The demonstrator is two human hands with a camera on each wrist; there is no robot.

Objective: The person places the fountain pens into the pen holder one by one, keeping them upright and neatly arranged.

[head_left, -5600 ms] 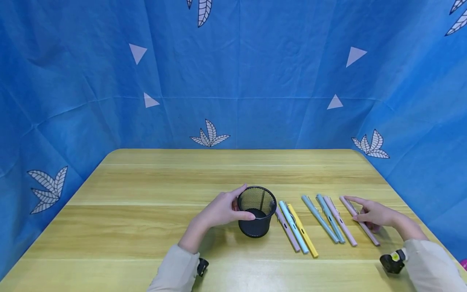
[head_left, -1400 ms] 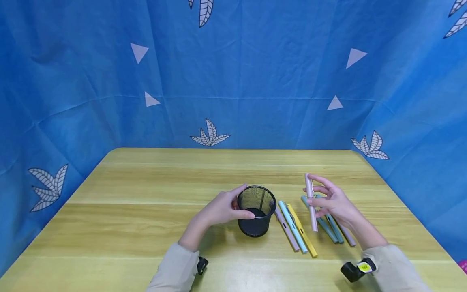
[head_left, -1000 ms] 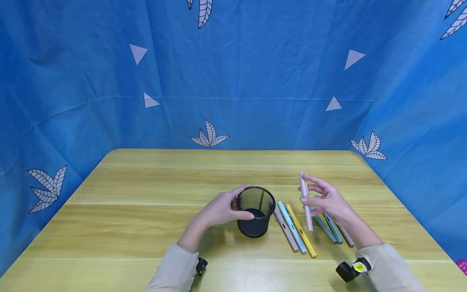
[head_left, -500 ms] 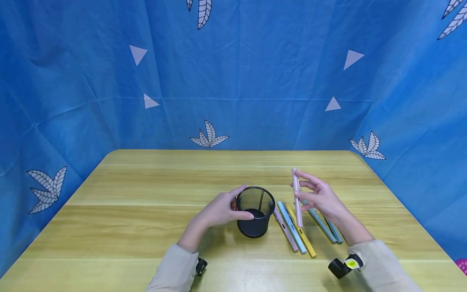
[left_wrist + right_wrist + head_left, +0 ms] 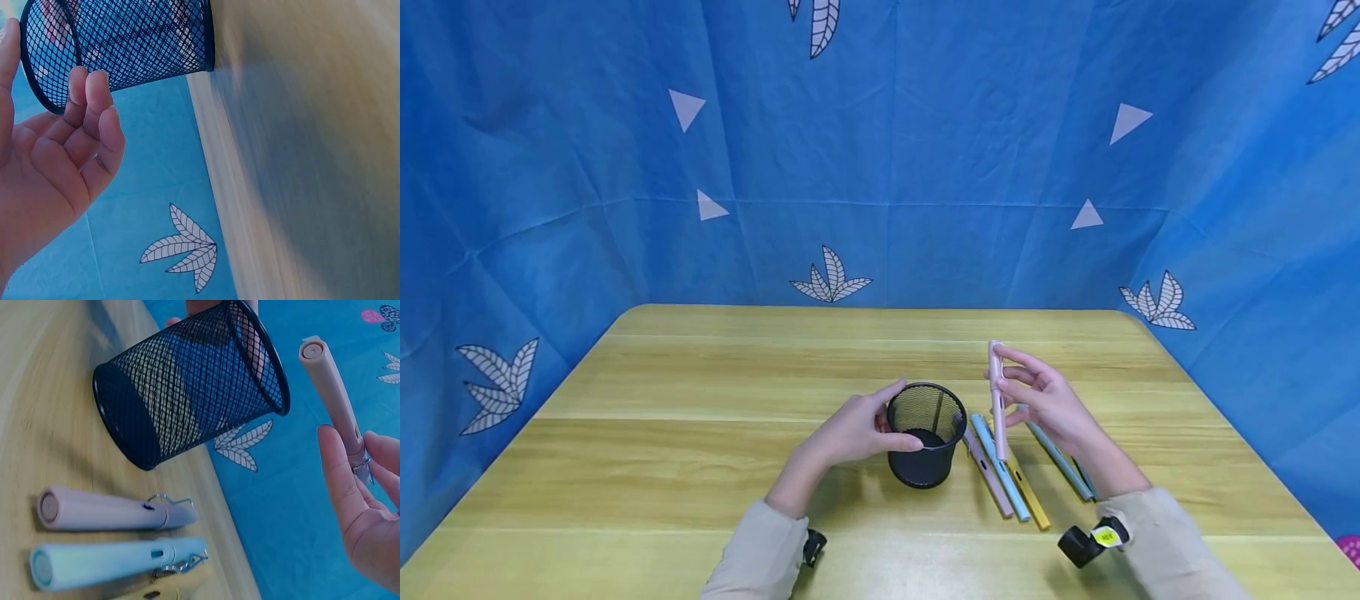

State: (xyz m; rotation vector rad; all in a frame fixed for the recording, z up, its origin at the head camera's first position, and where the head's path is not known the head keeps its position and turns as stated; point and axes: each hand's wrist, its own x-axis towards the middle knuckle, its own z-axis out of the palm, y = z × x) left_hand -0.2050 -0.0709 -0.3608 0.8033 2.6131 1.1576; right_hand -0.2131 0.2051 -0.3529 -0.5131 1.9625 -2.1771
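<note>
A black mesh pen cup (image 5: 923,472) stands upright on the table, with no pens visible inside. My left hand (image 5: 850,432) grips its rim from the left, thumb across the near side. In the left wrist view the fingers (image 5: 100,94) curl beside the mesh. My right hand (image 5: 1051,404) pinches a light pinkish-purple pen (image 5: 997,400) between thumb and fingers, raised nearly upright just right of the cup. Below it lie a purple pen (image 5: 991,482), a light blue pen (image 5: 106,564) and a yellow pen (image 5: 1032,496), side by side.
A teal pen (image 5: 1060,461) lies under the right forearm, which hides most of another teal pen (image 5: 1085,479) and whatever is beyond. The wooden table (image 5: 700,400) is backed by a blue patterned cloth (image 5: 970,167).
My right hand has picked the rightmost purple pen off the table, tipped it upright and carried it left over the other pens towards the cup. My left hand and the cup stay put.
</note>
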